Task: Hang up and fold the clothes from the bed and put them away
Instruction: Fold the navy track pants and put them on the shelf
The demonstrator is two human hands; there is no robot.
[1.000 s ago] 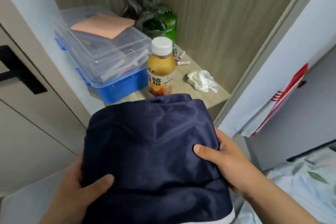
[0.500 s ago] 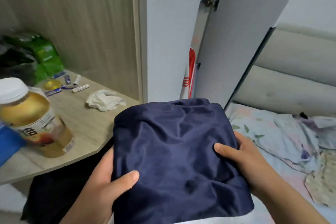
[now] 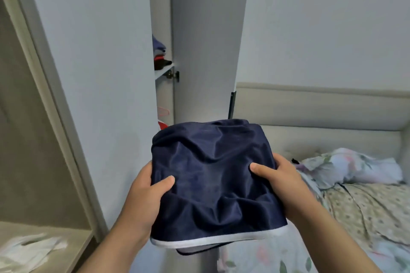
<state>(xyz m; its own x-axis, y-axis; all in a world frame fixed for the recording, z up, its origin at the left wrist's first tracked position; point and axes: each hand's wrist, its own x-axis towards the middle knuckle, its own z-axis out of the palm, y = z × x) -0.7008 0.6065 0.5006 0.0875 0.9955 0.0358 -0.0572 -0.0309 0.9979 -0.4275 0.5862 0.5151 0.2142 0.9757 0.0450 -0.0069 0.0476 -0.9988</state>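
A folded navy garment (image 3: 213, 179) with a pale grey hem is held in front of me at chest height. My left hand (image 3: 144, 199) grips its left edge, thumb on top and fingers underneath. My right hand (image 3: 281, 186) grips its right edge the same way. Straight ahead the white wardrobe (image 3: 99, 73) stands with its door (image 3: 206, 40) ajar. Through the narrow gap I see a shelf (image 3: 163, 71) carrying a small stack of folded clothes (image 3: 160, 55). The bed (image 3: 366, 210) with floral bedding lies to the right.
A wooden side table (image 3: 66, 244) with a white plastic bag (image 3: 28, 250) sits at lower left. A crumpled floral pillow (image 3: 355, 168) lies against the padded beige headboard (image 3: 321, 122). A pink hanger (image 3: 163, 111) shows low in the wardrobe gap.
My view has swung right, from the side table with the bottle to the wardrobe gap and the bed. Both hands have kept their grip on the navy garment throughout.
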